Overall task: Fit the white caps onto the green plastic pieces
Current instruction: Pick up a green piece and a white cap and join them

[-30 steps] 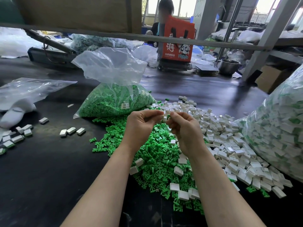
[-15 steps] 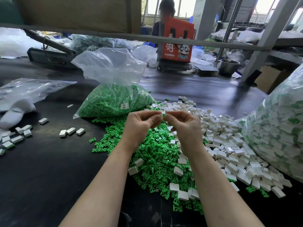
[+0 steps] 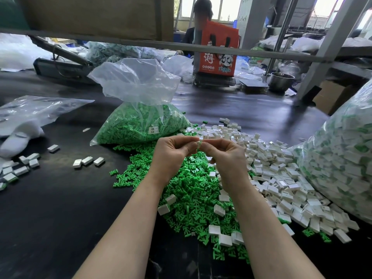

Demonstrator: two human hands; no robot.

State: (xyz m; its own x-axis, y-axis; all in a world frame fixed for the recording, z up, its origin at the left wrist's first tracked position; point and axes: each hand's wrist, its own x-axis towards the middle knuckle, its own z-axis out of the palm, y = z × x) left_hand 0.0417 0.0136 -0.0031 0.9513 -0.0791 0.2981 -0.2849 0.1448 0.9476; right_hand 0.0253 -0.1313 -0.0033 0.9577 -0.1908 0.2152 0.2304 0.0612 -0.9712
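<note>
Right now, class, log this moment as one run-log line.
step: fitting cap | left hand: pinches small white piece | right hand: pinches same piece | supply: green pieces, white caps

One head-worn wide-angle view, looking forward and down across the black bench (image 3: 50,208). Both forearms rise from six o'clock, the left hand (image 3: 171,156) and right hand (image 3: 227,158) meeting close below at centre. Far end of the bench at twelve o'clock, where a seated person (image 3: 201,15) faces the camera. Edges bow outward.

Left hand (image 3: 173,156) and right hand (image 3: 225,158) now closer, fingertips meeting on a white cap (image 3: 198,143).
</note>
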